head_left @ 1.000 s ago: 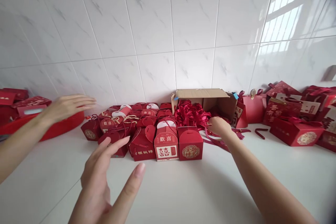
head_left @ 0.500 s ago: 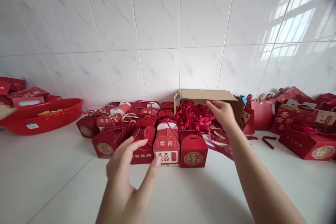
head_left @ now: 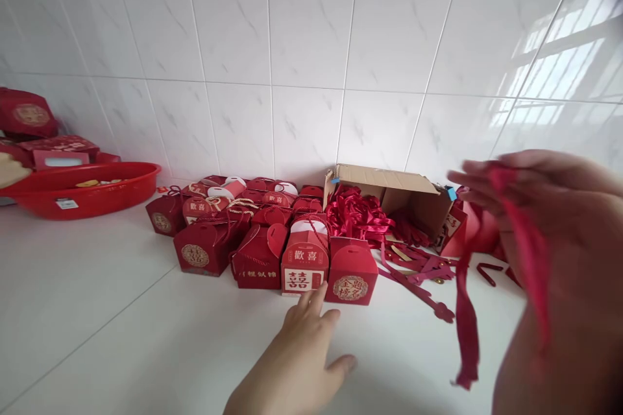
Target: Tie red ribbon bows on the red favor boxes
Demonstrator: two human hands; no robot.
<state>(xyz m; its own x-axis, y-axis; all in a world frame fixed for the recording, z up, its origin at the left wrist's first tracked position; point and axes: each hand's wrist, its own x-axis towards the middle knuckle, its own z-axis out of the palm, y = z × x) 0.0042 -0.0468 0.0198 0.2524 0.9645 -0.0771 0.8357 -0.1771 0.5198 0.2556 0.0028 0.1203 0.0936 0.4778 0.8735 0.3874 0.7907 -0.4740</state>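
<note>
My right hand [head_left: 559, 207] is raised close to the camera at the right, blurred, with a dark red satin ribbon [head_left: 468, 337] caught in its fingers. The ribbon's ends hang down on either side. Low in the middle, my left hand [head_left: 311, 334] reaches out with fingers apart and holds nothing. Its fingertips are just in front of the box with the double-happiness print [head_left: 304, 266]; contact cannot be made out. Right of that stands a plain red box with a gold emblem [head_left: 353, 272]. More ribbons [head_left: 357, 214] lie bunched in an open cardboard carton [head_left: 389, 176].
Rows of red gift boxes [head_left: 260, 253] stand left of the carton. A red plastic basin [head_left: 121, 191] sits at the far left, with more red boxes [head_left: 29, 113] behind it. Loose red straps [head_left: 428, 266] lie before the carton. A tiled wall [head_left: 311, 19] rises behind.
My right hand has come from the carton toward me and to the right, bringing a ribbon along. My left hand has moved right and lower. The view has shifted slightly.
</note>
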